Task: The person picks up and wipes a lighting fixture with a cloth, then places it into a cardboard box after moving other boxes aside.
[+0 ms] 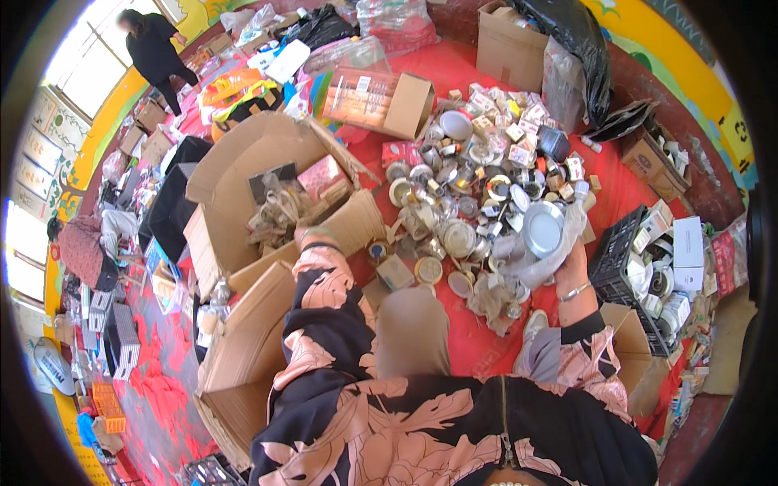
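The left hand (312, 237), its grip hidden past the floral sleeve so that its state cannot be told, reaches into the open cardboard box (243, 162), while to the right the right hand (567, 263) is closed on a round silver tin (541, 229) in clear wrapping above the heap of tins (462, 186).

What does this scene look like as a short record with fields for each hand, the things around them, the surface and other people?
left hand: reaching into the open cardboard box, among crumpled wrappings; grip cannot be told
right hand: holding a round silver lid with clear plastic wrap
between the hands: pile of small metal tins and lids with little cartons
surface: red cloth
right side: black plastic crate
other people: one standing in black at upper left, one crouched at left
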A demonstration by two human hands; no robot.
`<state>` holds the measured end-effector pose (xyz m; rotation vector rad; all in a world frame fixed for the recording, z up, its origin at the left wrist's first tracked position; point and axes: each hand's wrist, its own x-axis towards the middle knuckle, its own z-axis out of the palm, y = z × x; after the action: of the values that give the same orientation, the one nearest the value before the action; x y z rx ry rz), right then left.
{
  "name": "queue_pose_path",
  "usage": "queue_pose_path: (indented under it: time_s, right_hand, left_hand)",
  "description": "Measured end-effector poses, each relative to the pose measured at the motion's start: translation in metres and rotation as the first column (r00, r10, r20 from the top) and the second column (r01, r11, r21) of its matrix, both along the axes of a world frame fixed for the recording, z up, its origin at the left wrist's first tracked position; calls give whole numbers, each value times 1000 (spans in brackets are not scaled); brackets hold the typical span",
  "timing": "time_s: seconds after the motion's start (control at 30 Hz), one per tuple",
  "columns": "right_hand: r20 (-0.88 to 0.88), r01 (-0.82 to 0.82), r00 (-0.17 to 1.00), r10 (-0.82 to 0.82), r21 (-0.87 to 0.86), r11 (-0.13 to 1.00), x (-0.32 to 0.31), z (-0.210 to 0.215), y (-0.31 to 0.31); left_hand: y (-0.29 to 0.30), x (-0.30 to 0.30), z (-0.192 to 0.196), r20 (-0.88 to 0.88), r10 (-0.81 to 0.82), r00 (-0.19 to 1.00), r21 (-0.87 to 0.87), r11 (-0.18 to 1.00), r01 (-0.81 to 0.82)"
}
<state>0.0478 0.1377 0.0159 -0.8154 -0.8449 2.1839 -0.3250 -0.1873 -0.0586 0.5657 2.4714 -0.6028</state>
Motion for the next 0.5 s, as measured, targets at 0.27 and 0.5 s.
queue_pose_path:
  time_s: [0.27, 0.5]
  right_hand:
    - [46, -55, 997, 60, -100, 993, -7, -21, 8]
    - [186, -34, 982, 38, -27, 999, 7, -26, 2]
  left_hand:
    - [-50, -62, -80, 974, 209, -87, 168, -924, -345]
    - [-49, -80, -79, 999, 44, -23, 27, -873, -487]
